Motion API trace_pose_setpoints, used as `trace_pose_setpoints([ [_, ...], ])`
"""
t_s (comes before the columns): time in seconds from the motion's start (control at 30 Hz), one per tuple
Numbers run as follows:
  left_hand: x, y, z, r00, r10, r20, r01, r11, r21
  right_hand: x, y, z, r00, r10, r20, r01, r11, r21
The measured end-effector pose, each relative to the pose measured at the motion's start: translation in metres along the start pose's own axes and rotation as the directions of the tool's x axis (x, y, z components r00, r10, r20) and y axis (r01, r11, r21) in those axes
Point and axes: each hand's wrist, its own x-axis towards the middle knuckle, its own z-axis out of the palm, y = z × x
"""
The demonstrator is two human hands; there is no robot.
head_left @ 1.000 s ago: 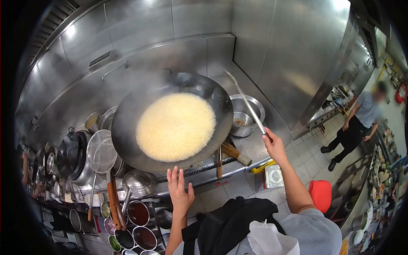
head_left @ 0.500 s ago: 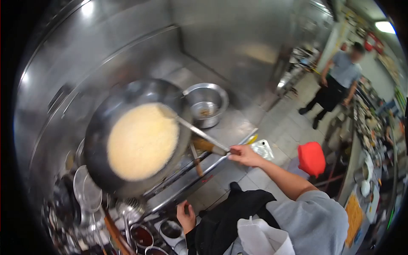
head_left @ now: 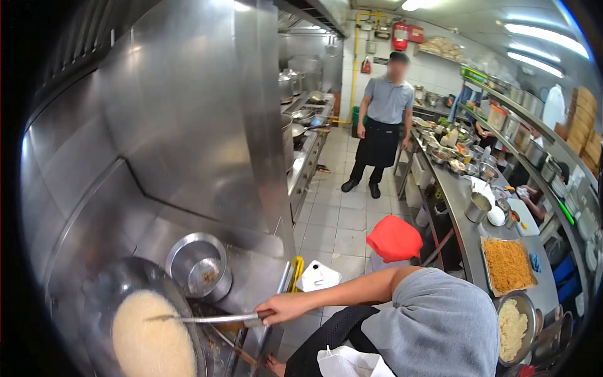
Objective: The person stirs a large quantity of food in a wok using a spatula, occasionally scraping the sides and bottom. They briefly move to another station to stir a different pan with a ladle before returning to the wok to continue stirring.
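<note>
My right hand (head_left: 282, 308) is closed on the handle of a long metal ladle (head_left: 213, 319). The ladle's far end dips into pale, foamy liquid (head_left: 151, 339) in a large dark wok (head_left: 100, 295) at the lower left. Low in the view, beside my apron, only a small part of my left hand (head_left: 275, 364) shows; what its fingers do is hidden. A metal pot (head_left: 200, 267) with some brown bits at its bottom stands behind the wok.
A person (head_left: 386, 119) in a grey shirt and black apron stands in the aisle. Right of it, a long counter (head_left: 461, 239) bears bowls, an orange crumbly tray (head_left: 507, 264) and a bowl of pale food (head_left: 512, 330). A red cap-like thing (head_left: 394, 239) is near my arm.
The view has swung up and to the right, so the wok sits lower left and more of the aisle shows. My left hand has mostly left view. The ladle is still in my right hand.
</note>
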Motion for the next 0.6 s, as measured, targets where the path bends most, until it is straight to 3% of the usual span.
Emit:
trace_pose_setpoints([
  [0.1, 0.027, 0.037, 0.011, 0.999, 0.029, -0.029, -0.03, 0.999, -0.013, -0.001, 0.001, -0.017, 0.995, -0.091, -0.027, 0.091, 0.996, -0.006],
  [0.13, 0.034, 0.047, 0.014, 0.999, 0.03, -0.041, -0.031, 0.999, -0.013, -0.003, -0.015, -0.034, 1.0, -0.008, 0.026, 0.007, 1.0, 0.025],
  [0.3, 0.057, 0.08, 0.029, 0.997, 0.032, -0.066, -0.033, 0.999, -0.011, 0.013, -0.016, -0.086, 0.998, -0.007, 0.059, 0.009, 0.999, -0.036],
  [0.37, 0.062, 0.088, 0.032, 0.997, 0.03, -0.069, -0.03, 1.0, -0.006, 0.024, -0.012, -0.1, 0.974, -0.223, 0.029, 0.225, 0.973, -0.053],
  [0.43, 0.063, 0.093, 0.032, 0.997, 0.026, -0.078, -0.026, 1.0, -0.002, 0.035, -0.026, -0.115, 0.963, -0.268, -0.016, 0.266, 0.961, -0.078],
  [0.5, 0.061, 0.093, 0.031, 0.996, 0.024, -0.084, -0.025, 1.0, 0.0, 0.043, -0.048, -0.129, 0.94, -0.339, 0.031, 0.33, 0.885, -0.33],
  [0.53, 0.058, 0.091, 0.029, 0.996, 0.023, -0.085, -0.023, 1.0, 0.001, 0.042, -0.076, -0.139, 0.962, -0.262, 0.078, 0.271, 0.882, -0.385],
  [0.6, 0.053, 0.087, 0.026, 0.996, 0.025, -0.086, -0.025, 1.0, 0.001, 0.056, -0.091, -0.14, 0.939, -0.333, 0.083, 0.335, 0.838, -0.43],
])
